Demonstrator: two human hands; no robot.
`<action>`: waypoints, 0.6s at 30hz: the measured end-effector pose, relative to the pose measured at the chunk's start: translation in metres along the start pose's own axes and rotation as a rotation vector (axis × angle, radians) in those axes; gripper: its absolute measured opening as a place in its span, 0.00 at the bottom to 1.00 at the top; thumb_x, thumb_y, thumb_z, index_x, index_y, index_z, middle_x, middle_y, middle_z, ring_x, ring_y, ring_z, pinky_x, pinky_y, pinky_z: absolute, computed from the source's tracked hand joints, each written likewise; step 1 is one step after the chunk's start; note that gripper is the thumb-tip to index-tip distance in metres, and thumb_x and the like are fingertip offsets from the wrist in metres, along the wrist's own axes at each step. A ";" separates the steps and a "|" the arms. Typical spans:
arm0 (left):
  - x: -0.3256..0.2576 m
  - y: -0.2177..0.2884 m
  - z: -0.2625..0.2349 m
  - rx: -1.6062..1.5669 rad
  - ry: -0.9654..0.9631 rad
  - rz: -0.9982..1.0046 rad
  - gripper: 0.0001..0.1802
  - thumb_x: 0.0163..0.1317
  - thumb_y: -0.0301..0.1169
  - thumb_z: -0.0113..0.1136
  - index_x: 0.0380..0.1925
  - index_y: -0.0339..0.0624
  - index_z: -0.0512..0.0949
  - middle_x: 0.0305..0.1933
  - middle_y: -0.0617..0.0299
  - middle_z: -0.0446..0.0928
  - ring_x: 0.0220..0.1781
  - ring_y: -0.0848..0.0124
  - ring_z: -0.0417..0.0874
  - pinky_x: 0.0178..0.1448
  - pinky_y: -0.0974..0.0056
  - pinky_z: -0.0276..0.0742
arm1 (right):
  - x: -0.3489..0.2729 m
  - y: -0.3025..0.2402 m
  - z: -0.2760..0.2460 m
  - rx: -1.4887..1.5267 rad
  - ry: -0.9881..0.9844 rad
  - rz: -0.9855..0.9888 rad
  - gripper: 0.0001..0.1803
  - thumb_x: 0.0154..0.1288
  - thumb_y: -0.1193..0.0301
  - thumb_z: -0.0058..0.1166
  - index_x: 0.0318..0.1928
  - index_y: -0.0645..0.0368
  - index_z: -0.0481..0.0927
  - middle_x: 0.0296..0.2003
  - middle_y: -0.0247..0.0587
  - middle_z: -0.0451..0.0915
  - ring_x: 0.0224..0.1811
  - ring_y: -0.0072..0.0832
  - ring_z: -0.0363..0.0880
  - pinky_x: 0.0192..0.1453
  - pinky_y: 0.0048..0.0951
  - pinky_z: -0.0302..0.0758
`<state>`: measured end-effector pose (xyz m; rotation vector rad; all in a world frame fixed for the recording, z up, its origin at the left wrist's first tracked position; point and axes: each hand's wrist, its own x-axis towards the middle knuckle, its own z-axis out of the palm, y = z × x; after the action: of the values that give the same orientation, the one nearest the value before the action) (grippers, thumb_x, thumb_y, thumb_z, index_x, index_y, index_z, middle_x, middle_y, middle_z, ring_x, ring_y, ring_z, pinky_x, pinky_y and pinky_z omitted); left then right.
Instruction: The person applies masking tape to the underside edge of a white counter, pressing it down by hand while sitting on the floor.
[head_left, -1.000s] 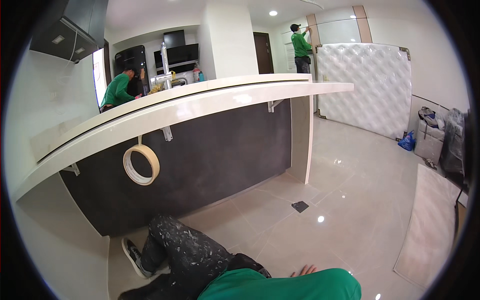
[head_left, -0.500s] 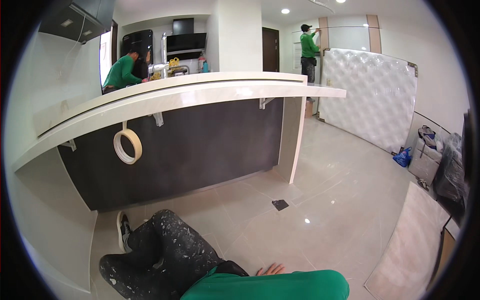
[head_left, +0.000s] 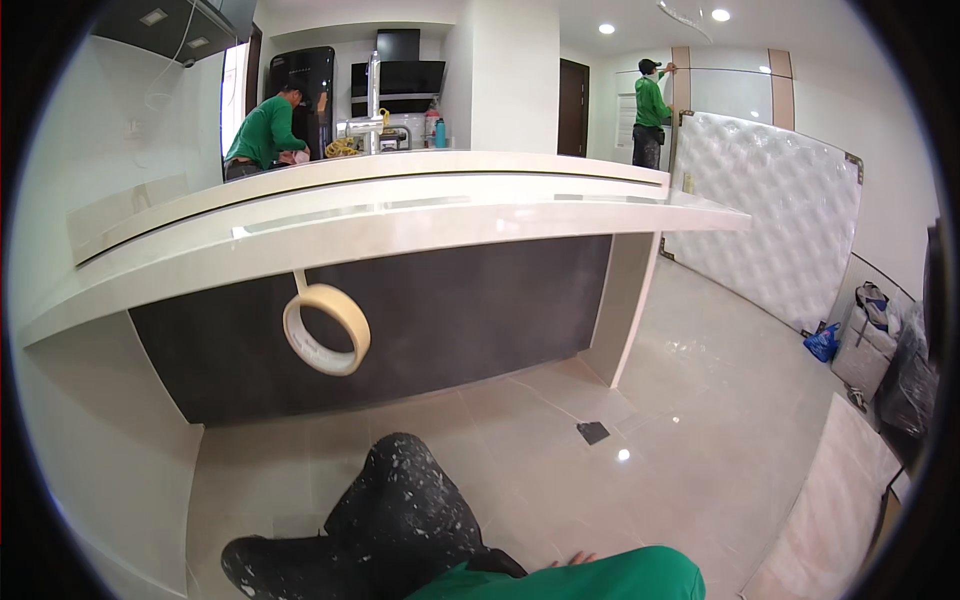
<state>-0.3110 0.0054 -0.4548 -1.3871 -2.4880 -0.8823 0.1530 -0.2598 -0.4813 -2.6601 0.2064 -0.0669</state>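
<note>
My right hand rests low in the view beside my hip, on the tiled floor. Only its fingers show past my green sleeve; they are stretched out and slightly apart, with nothing seen in them. My left hand is out of sight. In front of me a roll of masking tape hangs by a short strip from the pale countertop, and neither hand is seen touching it. My bent legs in dark, paint-spotted trousers are on the floor before the counter.
Under the countertop stand a dark panel and a white end support. A small dark square lies on the floor. A wrapped mattress leans at right, near bags and a pale slab. Two people in green work farther back.
The view has shifted, so the counter and tape roll appear larger and the roll sits farther right. My shoe has left the view, and less of my right hand shows.
</note>
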 end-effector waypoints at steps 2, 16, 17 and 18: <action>0.007 -0.003 -0.004 -0.129 0.051 -0.008 0.24 0.76 0.36 0.56 0.63 0.28 0.73 0.62 0.39 0.78 0.62 0.44 0.80 0.59 0.44 0.79 | -0.001 -0.007 -0.002 -0.007 0.016 -0.017 0.46 0.62 0.50 0.56 0.76 0.62 0.64 0.80 0.62 0.50 0.84 0.58 0.40 0.83 0.65 0.36; 0.265 0.279 -0.122 -1.043 0.214 0.461 0.22 0.77 0.32 0.57 0.62 0.26 0.72 0.61 0.41 0.79 0.60 0.50 0.82 0.64 0.51 0.79 | -0.023 -0.006 0.001 0.025 0.125 -0.134 0.47 0.55 0.55 0.58 0.71 0.71 0.67 0.77 0.72 0.52 0.82 0.64 0.42 0.83 0.66 0.37; 0.272 0.308 -0.134 -1.159 0.144 0.510 0.22 0.77 0.32 0.57 0.62 0.26 0.72 0.61 0.41 0.79 0.60 0.50 0.82 0.64 0.51 0.79 | -0.023 -0.005 0.000 0.021 0.141 -0.124 0.48 0.54 0.52 0.58 0.71 0.71 0.68 0.77 0.71 0.53 0.82 0.63 0.43 0.82 0.66 0.38; 0.271 0.335 -0.145 -1.282 0.075 0.556 0.21 0.77 0.32 0.57 0.61 0.26 0.72 0.60 0.40 0.79 0.59 0.51 0.82 0.64 0.51 0.80 | -0.019 -0.001 -0.002 -0.014 0.141 -0.123 0.47 0.60 0.50 0.55 0.74 0.66 0.65 0.79 0.66 0.50 0.83 0.62 0.40 0.82 0.68 0.36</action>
<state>-0.2082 0.2524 -0.0868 -2.0411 -1.1522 -2.4054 0.1337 -0.2569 -0.4789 -2.6815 0.0879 -0.2937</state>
